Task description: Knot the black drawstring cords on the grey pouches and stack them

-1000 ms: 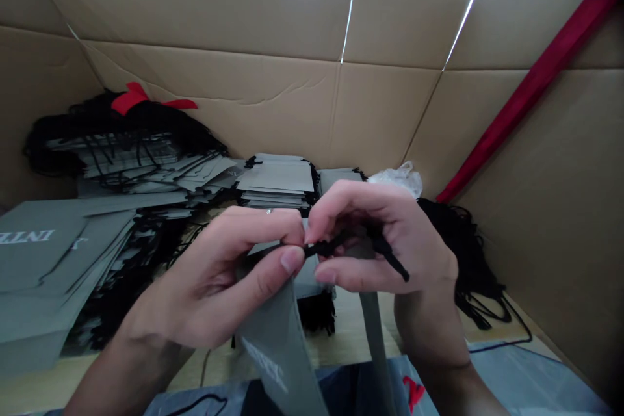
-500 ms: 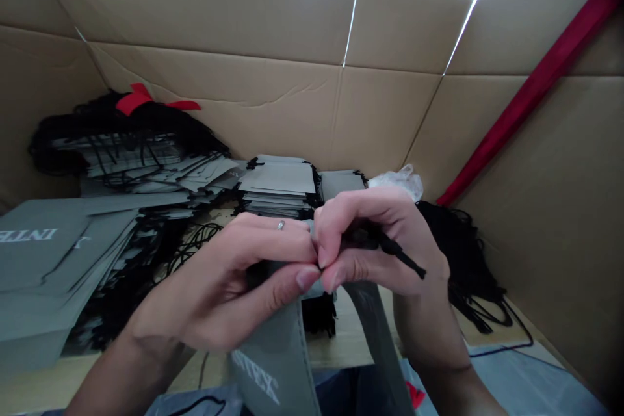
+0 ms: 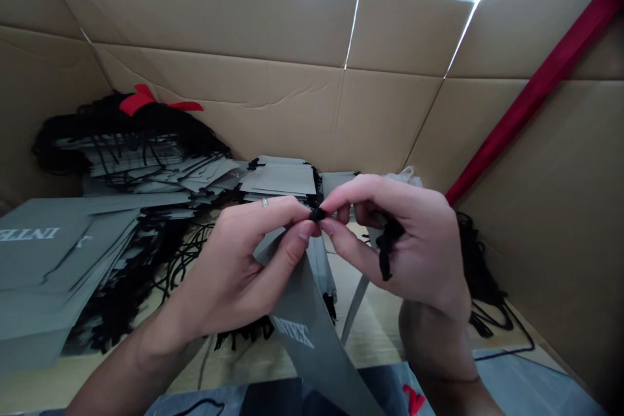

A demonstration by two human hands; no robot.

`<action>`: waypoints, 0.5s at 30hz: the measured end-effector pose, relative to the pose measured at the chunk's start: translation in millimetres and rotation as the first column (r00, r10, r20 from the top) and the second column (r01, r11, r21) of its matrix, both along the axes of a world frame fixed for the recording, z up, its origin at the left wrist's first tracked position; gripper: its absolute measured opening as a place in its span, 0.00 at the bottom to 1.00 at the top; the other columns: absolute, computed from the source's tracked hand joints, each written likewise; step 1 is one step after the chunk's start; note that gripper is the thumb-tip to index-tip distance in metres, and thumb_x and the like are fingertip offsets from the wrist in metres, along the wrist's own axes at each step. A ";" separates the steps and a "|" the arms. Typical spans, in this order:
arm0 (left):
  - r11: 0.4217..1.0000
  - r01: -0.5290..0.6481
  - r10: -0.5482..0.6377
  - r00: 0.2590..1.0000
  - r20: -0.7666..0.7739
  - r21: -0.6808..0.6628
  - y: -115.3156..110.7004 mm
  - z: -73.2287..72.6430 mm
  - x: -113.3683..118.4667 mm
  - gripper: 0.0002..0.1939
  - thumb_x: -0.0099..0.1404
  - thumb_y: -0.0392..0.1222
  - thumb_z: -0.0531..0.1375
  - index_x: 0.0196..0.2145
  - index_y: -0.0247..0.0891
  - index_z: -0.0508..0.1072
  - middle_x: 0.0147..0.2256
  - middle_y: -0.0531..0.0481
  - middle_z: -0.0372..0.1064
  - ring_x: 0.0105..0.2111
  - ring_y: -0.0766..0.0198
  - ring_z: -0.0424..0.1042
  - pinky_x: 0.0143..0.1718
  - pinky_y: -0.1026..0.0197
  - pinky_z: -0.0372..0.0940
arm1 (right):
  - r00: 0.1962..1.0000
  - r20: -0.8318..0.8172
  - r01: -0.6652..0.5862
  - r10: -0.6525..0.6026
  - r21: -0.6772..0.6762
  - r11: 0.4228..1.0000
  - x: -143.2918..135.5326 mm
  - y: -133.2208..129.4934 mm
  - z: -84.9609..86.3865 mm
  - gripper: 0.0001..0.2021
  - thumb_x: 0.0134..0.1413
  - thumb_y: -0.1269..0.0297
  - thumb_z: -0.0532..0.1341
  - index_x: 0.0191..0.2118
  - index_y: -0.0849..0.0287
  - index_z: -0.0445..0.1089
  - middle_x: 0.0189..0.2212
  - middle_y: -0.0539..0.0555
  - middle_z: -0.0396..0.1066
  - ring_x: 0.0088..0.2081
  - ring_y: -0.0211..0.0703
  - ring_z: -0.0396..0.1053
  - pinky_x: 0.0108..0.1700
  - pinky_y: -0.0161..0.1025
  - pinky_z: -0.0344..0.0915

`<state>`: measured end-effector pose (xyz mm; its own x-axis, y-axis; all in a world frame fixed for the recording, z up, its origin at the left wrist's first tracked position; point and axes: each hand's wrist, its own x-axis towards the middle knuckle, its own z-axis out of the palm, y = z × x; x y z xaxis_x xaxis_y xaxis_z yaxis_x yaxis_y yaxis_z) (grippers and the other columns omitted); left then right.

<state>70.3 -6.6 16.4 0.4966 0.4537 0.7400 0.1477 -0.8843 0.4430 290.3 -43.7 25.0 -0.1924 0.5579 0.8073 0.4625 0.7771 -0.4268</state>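
My left hand (image 3: 253, 253), with a ring on one finger, is closed in a pinch at the left side of a small black cord knot (image 3: 318, 214). Thumb and forefinger of my right hand (image 3: 400, 234) close on the same black cord from the right. A loose dark length of cord (image 3: 388, 244) lies against the right palm. Below the hands hangs a grey bag (image 3: 312, 318) with white lettering, tilted down to the right. My left fingers hide its top edge, so how the cord joins it cannot be seen.
Grey printed bags (image 3: 29, 260) with black cords are piled at left. Behind them lies a bundle of black cords (image 3: 121, 117) with a red ribbon. More stacked bags (image 3: 280, 175) stand at the back, by cardboard walls (image 3: 219, 91). Black cords (image 3: 480, 273) lie at right.
A black knot now shows between my fingertips, where the fingers covered it before. My right hand has turned and opened out a little. The grey bag has swung to the right.
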 end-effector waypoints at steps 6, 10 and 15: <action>0.995 0.001 0.004 0.999 -0.053 0.100 2.3 0.0 -1.0 0.10 0.81 0.34 0.60 0.39 0.39 0.77 0.31 0.52 0.72 0.30 0.64 0.70 0.32 0.60 0.65 | 1.000 0.025 -0.006 0.007 -0.011 1.000 2.2 0.7 1.7 0.10 0.61 0.76 0.71 0.41 0.51 0.78 0.31 0.44 0.80 0.28 0.35 0.68 0.32 0.39 0.70; 0.980 -0.081 0.080 0.997 0.017 0.181 4.3 -5.1 -3.0 0.06 0.80 0.33 0.65 0.49 0.40 0.81 0.42 0.47 0.83 0.41 0.61 0.80 0.43 0.58 0.75 | 1.000 0.007 -0.006 0.006 -0.043 0.999 3.1 1.6 2.3 0.08 0.61 0.74 0.72 0.40 0.51 0.79 0.30 0.44 0.79 0.25 0.34 0.64 0.30 0.39 0.69; 0.917 -0.071 0.040 0.995 0.087 0.392 12.4 -12.4 -6.9 0.16 0.75 0.25 0.68 0.53 0.43 0.82 0.43 0.49 0.85 0.42 0.61 0.86 0.48 0.59 0.82 | 1.000 0.013 -0.022 0.023 -0.082 0.996 5.0 1.2 2.8 0.09 0.59 0.76 0.72 0.39 0.51 0.81 0.27 0.44 0.77 0.24 0.33 0.62 0.27 0.38 0.65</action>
